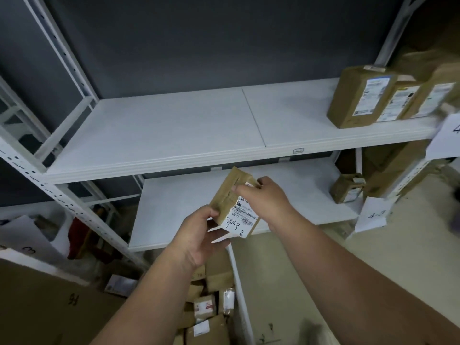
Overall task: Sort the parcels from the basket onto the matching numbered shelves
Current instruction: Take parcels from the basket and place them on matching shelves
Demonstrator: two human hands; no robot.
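Note:
A small brown parcel (230, 197) with a white label marked "4-3" is held up in front of the white shelves. My left hand (199, 232) grips its lower left corner from below. My right hand (266, 197) holds its upper right edge, fingers curled over the top. The lower shelf (174, 212) lies just behind it, the upper shelf (174, 130) above. A paper sign reading "4-3" (373, 215) hangs on the right post beside the lower shelf. The basket (239, 282) with several parcels sits below my arms.
Three brown parcels (358, 95) stand at the right end of the upper shelf. One small parcel (347, 188) stands at the right of the lower shelf. Another sign (448, 135) hangs higher on the right post. A large cardboard box (49, 307) sits at lower left.

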